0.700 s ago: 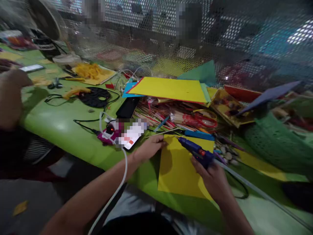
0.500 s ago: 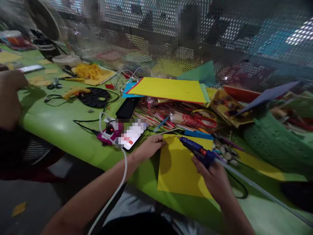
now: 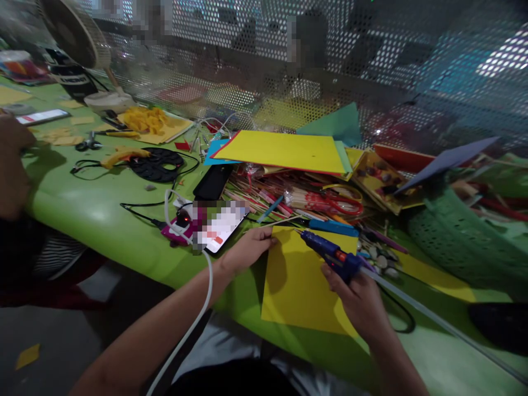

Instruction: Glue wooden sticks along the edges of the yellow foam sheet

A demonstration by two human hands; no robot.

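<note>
My right hand is wrapped round a blue glue gun, with a long translucent glue stick sticking out of its back. The gun's nozzle points up and left, over the top edge of a yellow sheet lying on the table. My left hand is at the sheet's upper left corner, its fingers pressed together. What they pinch is too small to make out. A thin pale stick runs just beyond those fingers.
Left of my left hand lie a lit phone and a magenta power socket with cables. Behind are colored sticks under yellow card. A green basket stands right. Another person's hand is far left.
The whole view has shifted slightly to the left. My hands, the glue gun and the yellow sheet keep nearly the same places relative to each other. The other person's hand has moved a little left.
</note>
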